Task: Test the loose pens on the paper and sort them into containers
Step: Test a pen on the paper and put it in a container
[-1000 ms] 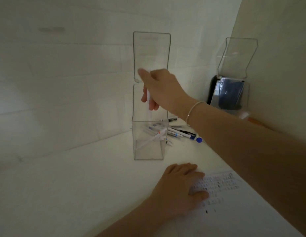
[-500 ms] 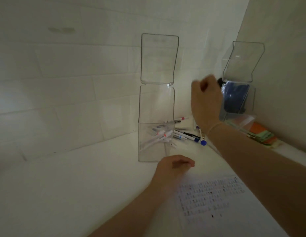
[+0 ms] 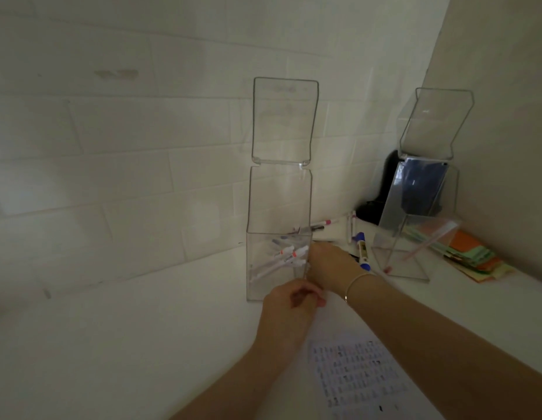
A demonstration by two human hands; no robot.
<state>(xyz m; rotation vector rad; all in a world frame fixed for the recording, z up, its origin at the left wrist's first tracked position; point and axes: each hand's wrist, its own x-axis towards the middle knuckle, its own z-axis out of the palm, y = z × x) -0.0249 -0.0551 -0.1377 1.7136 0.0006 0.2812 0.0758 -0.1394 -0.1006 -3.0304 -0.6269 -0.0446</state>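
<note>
A clear left container [image 3: 252, 268] with its lid flipped up holds several white pens [image 3: 286, 256]. To the right, a second clear container [image 3: 415, 272] with a raised lid holds one pink-tipped pen [image 3: 421, 248]. Loose pens [image 3: 327, 222] and a blue-capped marker [image 3: 362, 251] lie between and behind the two. My right hand [image 3: 332, 268] is down on the loose pens just right of the left container, fingers hidden. My left hand [image 3: 289, 312] is curled at that container's front right corner, with nothing visible in it. The test paper [image 3: 360, 380] lies near me.
A stack of orange and green sticky notes [image 3: 473, 256] lies at the far right by the wall. A dark tablet-like object [image 3: 418, 189] leans behind the right container. The tiled wall runs close behind everything.
My right hand let a pen go into the left container, swung right and dropped down onto the loose pens. My left hand slid off the paper toward the container's corner.
</note>
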